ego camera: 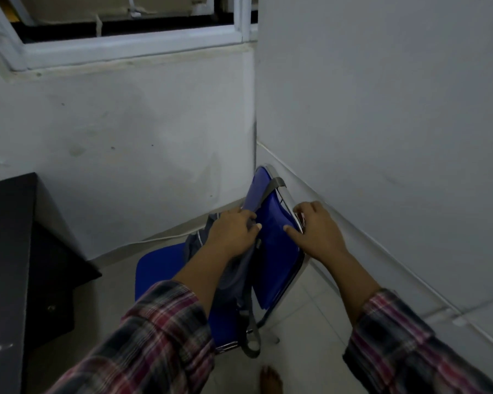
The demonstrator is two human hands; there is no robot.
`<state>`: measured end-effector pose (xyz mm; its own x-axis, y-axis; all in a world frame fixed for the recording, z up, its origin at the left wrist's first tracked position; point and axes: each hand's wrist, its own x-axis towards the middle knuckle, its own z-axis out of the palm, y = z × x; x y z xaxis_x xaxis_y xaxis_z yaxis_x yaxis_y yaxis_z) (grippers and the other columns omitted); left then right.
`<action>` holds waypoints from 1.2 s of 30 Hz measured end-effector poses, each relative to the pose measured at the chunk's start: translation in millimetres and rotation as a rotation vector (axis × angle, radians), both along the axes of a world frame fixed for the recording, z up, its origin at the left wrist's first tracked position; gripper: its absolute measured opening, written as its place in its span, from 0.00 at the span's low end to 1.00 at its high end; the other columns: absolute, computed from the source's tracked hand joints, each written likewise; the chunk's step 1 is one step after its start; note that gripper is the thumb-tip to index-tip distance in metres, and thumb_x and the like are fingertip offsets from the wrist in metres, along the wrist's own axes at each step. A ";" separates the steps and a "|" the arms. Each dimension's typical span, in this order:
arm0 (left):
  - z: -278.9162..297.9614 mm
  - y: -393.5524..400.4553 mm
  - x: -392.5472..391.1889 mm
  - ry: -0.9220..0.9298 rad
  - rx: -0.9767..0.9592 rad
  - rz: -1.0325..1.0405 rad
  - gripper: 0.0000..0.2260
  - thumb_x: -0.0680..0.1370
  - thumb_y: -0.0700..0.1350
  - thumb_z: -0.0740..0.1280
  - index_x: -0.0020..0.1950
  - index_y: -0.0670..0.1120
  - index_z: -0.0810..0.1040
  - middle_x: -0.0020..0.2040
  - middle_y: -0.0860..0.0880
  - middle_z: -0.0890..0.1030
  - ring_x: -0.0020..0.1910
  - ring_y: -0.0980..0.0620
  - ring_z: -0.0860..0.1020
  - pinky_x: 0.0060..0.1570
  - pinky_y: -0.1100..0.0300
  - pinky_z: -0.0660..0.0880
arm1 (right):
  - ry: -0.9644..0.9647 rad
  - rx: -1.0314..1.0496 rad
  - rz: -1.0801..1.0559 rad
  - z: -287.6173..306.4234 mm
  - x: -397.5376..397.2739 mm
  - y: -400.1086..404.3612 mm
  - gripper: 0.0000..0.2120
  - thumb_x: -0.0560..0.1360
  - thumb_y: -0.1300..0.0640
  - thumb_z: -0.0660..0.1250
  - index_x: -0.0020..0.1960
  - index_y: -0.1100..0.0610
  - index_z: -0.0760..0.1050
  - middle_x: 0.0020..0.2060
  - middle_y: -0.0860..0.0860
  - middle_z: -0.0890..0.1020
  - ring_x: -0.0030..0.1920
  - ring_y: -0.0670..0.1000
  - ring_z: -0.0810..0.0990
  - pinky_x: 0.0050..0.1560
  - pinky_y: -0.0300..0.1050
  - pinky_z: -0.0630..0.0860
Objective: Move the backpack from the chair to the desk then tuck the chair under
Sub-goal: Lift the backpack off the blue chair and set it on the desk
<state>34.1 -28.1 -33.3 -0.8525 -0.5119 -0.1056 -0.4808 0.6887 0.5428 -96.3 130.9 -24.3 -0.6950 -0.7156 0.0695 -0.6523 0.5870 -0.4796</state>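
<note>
A blue chair (pixel 276 251) with a metal frame stands in the room's corner, its backrest towards the right wall. A grey backpack (pixel 234 277) sits on the seat, with one strap (pixel 278 184) looped over the top of the backrest and another hanging off the seat's front. My left hand (pixel 234 231) is closed on the backpack's top by the backrest. My right hand (pixel 316 228) rests on the backrest's upper metal edge, fingers curled over it and thumb on the blue pad. The dark desk (pixel 9 251) is at the left.
White walls meet in a corner just behind the chair. A window with a white frame (pixel 131 49) is high on the left wall. The floor is pale tile (pixel 319 331); a bare foot (pixel 271 379) shows at the bottom edge.
</note>
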 end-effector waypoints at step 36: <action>-104.9 -64.3 90.5 -0.356 0.189 0.295 0.19 0.79 0.57 0.58 0.63 0.47 0.73 0.60 0.42 0.76 0.58 0.42 0.73 0.57 0.45 0.74 | -0.417 -0.052 -0.259 -132.0 85.7 -123.1 0.53 0.68 0.35 0.69 0.78 0.50 0.40 0.77 0.58 0.53 0.71 0.66 0.62 0.64 0.63 0.69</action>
<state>124.5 -92.4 -138.3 -0.5685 -0.6696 -0.4780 -0.8184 0.4007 0.4119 -10.6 7.8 -156.4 -0.8260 -0.5184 -0.2214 -0.2343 0.6729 -0.7016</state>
